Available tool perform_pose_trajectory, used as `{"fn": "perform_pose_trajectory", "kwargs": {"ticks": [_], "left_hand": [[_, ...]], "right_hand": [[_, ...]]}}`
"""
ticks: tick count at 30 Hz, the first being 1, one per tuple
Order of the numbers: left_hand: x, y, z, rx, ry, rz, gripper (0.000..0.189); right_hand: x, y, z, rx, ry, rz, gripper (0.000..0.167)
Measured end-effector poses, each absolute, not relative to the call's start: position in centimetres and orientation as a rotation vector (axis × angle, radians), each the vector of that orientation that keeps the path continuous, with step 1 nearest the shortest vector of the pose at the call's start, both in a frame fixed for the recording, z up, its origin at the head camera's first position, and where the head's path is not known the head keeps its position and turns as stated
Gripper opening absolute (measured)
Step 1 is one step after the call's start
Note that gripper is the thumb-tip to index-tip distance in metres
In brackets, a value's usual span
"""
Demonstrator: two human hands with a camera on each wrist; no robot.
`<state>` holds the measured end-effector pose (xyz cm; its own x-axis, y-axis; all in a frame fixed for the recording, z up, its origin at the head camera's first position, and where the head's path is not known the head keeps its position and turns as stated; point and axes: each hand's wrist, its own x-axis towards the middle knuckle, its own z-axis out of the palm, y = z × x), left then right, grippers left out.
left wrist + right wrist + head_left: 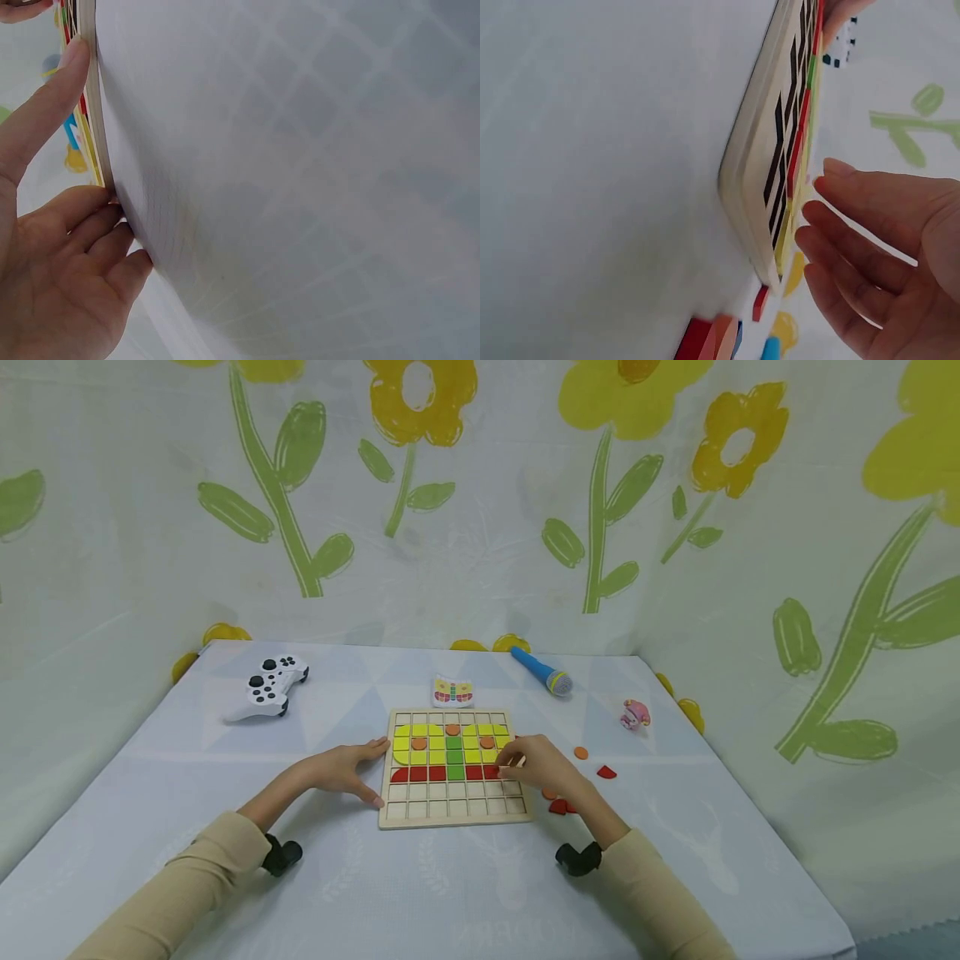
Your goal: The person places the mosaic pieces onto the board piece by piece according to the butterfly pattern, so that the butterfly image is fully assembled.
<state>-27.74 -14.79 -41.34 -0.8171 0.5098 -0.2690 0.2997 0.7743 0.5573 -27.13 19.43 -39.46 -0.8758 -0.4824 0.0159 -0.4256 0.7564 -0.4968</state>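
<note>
A wooden grid board (pixel 457 810) lies on the table with yellow, green, orange and red flat pieces forming a butterfly pattern. My left hand (pixel 347 770) steadies its left edge, with thumb and fingers spread along the rim in the left wrist view. Over the right end of the red row (pixel 428 774), my right hand (pixel 542 762) has its thumb and index fingertips close together at the board. In the right wrist view the other fingers (pixel 847 300) bend loosely beside the board. I cannot tell whether a piece is between the right fingertips.
Loose red pieces (pixel 557 807) and orange discs (pixel 581 752) lie right of the board. A butterfly picture card (pixel 452 692) sits behind it. Farther out are a white game controller (pixel 273 685), a blue microphone (pixel 542 672) and a small pink figure (pixel 635 714).
</note>
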Motion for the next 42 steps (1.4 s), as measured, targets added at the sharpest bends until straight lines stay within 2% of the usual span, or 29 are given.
{"fn": "perform_pose_trajectory", "kwargs": {"ticks": [10,22,29,42], "left_hand": [[-27.7,-14.8,-41.3,0.610,2.560,0.698,0.107],[-27.7,-14.9,-41.5,0.618,2.559,0.693,0.107],[-27.7,-14.9,-41.3,0.618,2.558,0.696,0.106],[-27.8,-14.8,-41.4,0.619,2.557,0.702,0.106]], "right_hand": [[-25.7,22.9,-39.4,-0.659,2.870,-0.754,0.010],[-23.7,26.7,-39.2,-0.720,2.815,-0.738,0.008],[-23.2,27.4,-39.7,-0.759,2.798,-0.693,0.019],[-23.0,27.2,-39.6,-0.719,2.786,-0.695,0.019]]}}
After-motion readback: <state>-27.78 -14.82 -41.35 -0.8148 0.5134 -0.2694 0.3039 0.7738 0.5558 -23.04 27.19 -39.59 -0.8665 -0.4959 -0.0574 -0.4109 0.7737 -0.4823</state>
